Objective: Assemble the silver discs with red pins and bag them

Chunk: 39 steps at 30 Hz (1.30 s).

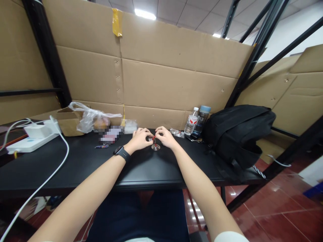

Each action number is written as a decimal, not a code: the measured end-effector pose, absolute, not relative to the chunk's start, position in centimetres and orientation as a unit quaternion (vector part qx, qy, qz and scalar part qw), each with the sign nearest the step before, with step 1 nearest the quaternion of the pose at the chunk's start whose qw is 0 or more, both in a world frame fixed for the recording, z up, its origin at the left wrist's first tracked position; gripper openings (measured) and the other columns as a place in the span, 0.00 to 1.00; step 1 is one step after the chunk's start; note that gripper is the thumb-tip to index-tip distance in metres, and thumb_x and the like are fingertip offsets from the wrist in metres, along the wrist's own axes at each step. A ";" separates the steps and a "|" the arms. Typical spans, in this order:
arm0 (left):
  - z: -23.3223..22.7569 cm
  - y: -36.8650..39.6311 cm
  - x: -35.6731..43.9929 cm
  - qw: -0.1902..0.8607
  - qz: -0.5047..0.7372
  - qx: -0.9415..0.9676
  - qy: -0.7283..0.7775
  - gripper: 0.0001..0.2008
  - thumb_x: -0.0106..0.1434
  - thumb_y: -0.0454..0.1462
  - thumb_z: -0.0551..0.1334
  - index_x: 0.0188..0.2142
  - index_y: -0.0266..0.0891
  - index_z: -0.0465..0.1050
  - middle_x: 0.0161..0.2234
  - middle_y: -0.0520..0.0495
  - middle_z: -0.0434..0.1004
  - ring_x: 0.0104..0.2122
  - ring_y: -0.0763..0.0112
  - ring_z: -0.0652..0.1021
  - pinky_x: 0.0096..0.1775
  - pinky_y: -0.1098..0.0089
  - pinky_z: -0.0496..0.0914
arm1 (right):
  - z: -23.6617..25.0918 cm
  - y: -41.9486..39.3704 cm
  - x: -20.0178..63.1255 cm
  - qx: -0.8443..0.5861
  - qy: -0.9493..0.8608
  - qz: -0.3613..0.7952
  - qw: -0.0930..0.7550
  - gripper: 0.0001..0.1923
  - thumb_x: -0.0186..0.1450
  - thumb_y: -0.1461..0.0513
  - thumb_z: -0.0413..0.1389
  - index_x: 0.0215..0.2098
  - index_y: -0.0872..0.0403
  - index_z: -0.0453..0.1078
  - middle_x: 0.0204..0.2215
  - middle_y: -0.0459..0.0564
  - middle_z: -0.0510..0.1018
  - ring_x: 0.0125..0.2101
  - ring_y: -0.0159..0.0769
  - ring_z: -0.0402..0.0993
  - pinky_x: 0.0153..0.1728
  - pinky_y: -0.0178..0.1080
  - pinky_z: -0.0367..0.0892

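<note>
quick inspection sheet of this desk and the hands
surface: black table, dark and matte
job's things: small red piece above a round clear disc, pinched between both hands
clutter: plastic bag, cardboard box, two bottles, black backpack
hands: left hand and right hand meet at the red piece; watch on left wrist
cables: white cable from white power strip
surroundings: cardboard wall, black rack frame

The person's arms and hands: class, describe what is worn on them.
Both forearms are bare. The left wrist carries a black smartwatch on a black band. A white short sleeve edge shows at the right upper arm. Left hand and right hand wear no gloves.
</note>
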<state>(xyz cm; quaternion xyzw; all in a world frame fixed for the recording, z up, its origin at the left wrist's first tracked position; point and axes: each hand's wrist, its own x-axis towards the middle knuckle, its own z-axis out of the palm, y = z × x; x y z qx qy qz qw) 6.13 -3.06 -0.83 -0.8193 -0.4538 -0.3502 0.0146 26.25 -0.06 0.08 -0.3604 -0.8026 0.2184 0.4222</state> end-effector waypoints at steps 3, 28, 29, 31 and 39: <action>-0.8 -2.9 6.0 0.024 -0.359 -0.820 -0.444 0.08 0.58 0.43 0.67 0.37 0.50 0.83 0.45 0.44 0.78 0.49 0.51 0.70 0.48 0.55 0.64 | 0.1 -0.1 26.1 -0.358 -0.811 0.207 0.414 0.07 0.62 0.62 0.57 0.28 0.54 0.75 0.43 0.50 0.74 0.46 0.38 0.72 0.50 0.41 0.66; -1.7 -0.8 5.6 -0.218 -0.457 -0.750 -0.426 0.10 0.63 0.45 0.63 0.36 0.42 0.77 0.38 0.46 0.84 0.41 0.60 0.82 0.48 0.61 0.72 | -0.4 0.3 26.7 -0.349 -0.764 0.326 0.434 0.10 0.61 0.55 0.62 0.36 0.53 0.73 0.30 0.48 0.81 0.30 0.35 0.78 0.29 0.35 0.72; -1.8 -0.8 5.6 -0.226 -0.464 -0.748 -0.417 0.10 0.63 0.46 0.63 0.36 0.42 0.77 0.38 0.46 0.84 0.41 0.61 0.82 0.48 0.61 0.72 | -0.4 0.0 26.4 -0.348 -0.755 0.345 0.436 0.11 0.61 0.55 0.62 0.36 0.53 0.73 0.31 0.49 0.81 0.31 0.35 0.79 0.28 0.34 0.72; -1.9 -0.8 5.8 -0.233 -0.474 -0.743 -0.411 0.10 0.62 0.45 0.64 0.35 0.41 0.77 0.38 0.45 0.84 0.41 0.60 0.82 0.48 0.61 0.73 | -0.4 -0.6 26.0 -0.347 -0.731 0.386 0.443 0.12 0.61 0.54 0.62 0.37 0.53 0.71 0.37 0.50 0.81 0.32 0.35 0.80 0.28 0.34 0.74; -2.3 -0.3 5.6 -0.251 -0.481 -0.739 -0.401 0.11 0.62 0.44 0.63 0.36 0.39 0.77 0.37 0.44 0.84 0.40 0.61 0.83 0.47 0.62 0.74 | 0.1 -1.4 25.8 -0.319 -0.683 0.482 0.446 0.20 0.60 0.58 0.65 0.49 0.51 0.71 0.45 0.51 0.79 0.29 0.32 0.82 0.30 0.35 0.78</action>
